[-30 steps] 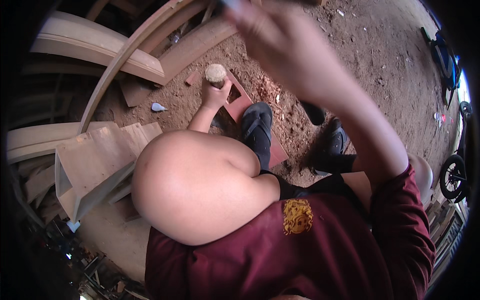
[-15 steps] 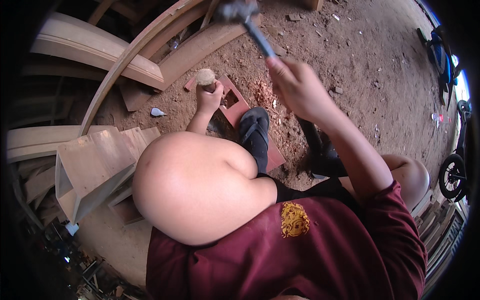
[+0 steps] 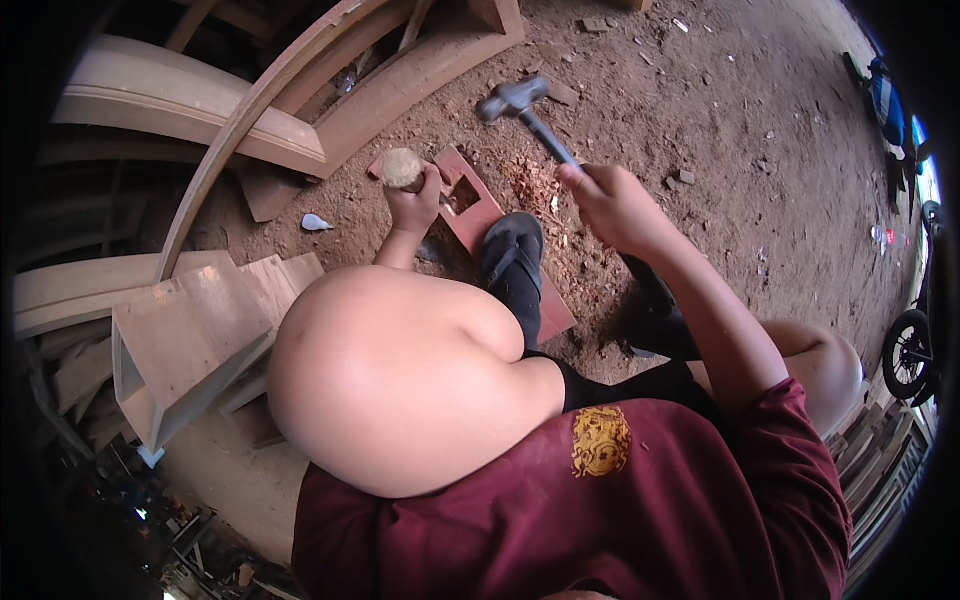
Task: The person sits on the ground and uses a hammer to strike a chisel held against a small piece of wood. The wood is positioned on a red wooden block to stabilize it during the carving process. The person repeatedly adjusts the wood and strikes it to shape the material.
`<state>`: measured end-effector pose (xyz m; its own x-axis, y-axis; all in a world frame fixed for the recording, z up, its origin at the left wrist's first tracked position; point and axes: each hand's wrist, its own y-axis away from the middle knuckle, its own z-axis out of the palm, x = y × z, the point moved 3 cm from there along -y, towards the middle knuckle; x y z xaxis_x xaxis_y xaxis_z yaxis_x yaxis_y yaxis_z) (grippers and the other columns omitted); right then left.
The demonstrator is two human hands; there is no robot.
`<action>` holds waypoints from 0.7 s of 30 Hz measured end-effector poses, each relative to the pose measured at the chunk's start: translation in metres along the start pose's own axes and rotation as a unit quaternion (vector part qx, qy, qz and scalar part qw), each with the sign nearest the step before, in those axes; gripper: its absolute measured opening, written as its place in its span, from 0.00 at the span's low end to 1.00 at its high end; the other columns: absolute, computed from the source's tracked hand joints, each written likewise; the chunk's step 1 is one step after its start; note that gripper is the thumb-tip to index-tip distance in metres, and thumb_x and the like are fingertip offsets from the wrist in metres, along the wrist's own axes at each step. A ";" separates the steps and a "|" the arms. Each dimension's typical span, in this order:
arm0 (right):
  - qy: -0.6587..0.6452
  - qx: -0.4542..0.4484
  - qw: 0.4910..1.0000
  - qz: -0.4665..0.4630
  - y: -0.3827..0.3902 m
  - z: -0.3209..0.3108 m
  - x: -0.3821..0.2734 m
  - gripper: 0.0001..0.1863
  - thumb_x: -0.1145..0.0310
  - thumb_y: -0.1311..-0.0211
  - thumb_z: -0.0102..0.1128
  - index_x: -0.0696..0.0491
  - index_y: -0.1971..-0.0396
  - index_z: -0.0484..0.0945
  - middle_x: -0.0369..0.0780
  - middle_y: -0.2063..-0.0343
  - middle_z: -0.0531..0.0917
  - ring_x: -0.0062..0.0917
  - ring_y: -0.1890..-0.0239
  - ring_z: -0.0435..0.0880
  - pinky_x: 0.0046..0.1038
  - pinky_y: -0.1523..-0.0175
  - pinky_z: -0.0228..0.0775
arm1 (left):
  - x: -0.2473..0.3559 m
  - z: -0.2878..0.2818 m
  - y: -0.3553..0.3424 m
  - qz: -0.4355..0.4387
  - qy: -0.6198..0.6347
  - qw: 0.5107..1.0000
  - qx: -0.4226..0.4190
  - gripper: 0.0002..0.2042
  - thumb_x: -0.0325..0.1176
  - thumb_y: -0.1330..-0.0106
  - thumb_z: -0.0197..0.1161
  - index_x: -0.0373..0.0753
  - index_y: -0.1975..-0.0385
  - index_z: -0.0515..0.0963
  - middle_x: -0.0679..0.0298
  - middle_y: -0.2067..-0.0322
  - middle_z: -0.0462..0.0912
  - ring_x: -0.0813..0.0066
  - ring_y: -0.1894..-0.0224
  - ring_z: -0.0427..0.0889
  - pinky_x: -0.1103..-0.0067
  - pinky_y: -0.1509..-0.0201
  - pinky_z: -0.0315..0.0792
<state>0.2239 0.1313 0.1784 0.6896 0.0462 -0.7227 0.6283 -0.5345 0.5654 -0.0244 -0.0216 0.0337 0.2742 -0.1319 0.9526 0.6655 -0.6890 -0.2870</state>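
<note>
The step in hand looks like chiselling out the dark rectangular recess (image 3: 463, 196) in the reddish-brown wooden board (image 3: 480, 216), which lies on the bare earth floor (image 3: 760, 170) under the person's foot in a black sock and dark flip-flop (image 3: 511, 250). Beside the board's left edge, the left hand (image 3: 412, 212) is wrapped around a chisel-like tool with a round, pale, worn butt (image 3: 403, 168), its lower end near the recess; whether the edge touches wood cannot be told. To the board's right, the right hand (image 3: 622, 208) is closed around a hammer with a dark metal head and blue-grey shaft (image 3: 546, 135), held raised off the tool. The next move seems to call for a steady, well-set edge and a square blow on the butt, clear of the left fingers.

Compared with half a second ago, the hammer's head is lower, nearer the board and less blurred; the tool's butt has shifted slightly left.
</note>
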 end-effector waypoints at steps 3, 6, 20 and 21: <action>-0.100 0.023 0.995 -0.007 -0.003 -0.013 0.006 0.26 0.46 0.27 0.46 0.54 0.77 0.69 0.29 0.85 0.67 0.15 0.85 0.65 0.24 0.79 0.59 | 0.005 0.009 -0.012 0.024 -0.029 0.999 0.000 0.06 0.21 0.37 0.57 0.38 0.72 0.68 0.67 0.80 0.76 0.81 0.79 0.76 0.82 0.76 0.69; -0.166 0.020 0.986 0.002 -0.005 -0.014 -0.001 0.24 0.47 0.27 0.46 0.51 0.76 0.65 0.27 0.86 0.63 0.13 0.86 0.62 0.21 0.82 0.57 | -0.007 -0.005 -0.013 -0.023 -0.083 0.996 0.005 0.07 0.24 0.36 0.62 0.37 0.72 0.70 0.69 0.79 0.75 0.83 0.79 0.75 0.83 0.74 0.69; -0.128 -0.033 0.991 -0.019 -0.007 0.004 -0.015 0.28 0.46 0.27 0.46 0.57 0.78 0.72 0.33 0.86 0.71 0.17 0.85 0.71 0.25 0.79 0.64 | 0.025 -0.012 0.014 0.039 0.026 0.993 0.106 0.08 0.20 0.36 0.59 0.37 0.68 0.65 0.61 0.70 0.78 0.74 0.67 0.79 0.76 0.58 0.74; -0.130 -0.041 0.991 -0.016 -0.004 0.006 -0.017 0.28 0.46 0.27 0.46 0.57 0.78 0.72 0.33 0.86 0.71 0.17 0.85 0.71 0.25 0.79 0.64 | 0.023 -0.016 0.016 -0.006 0.026 0.994 0.103 0.10 0.18 0.35 0.57 0.38 0.68 0.62 0.61 0.75 0.78 0.75 0.71 0.79 0.74 0.55 0.75</action>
<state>0.2075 0.1271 0.1864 0.5605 -0.1625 -0.8121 0.6821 -0.4654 0.5640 -0.0189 -0.0468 0.0528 0.2328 -0.1659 0.9583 0.7980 -0.5307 -0.2857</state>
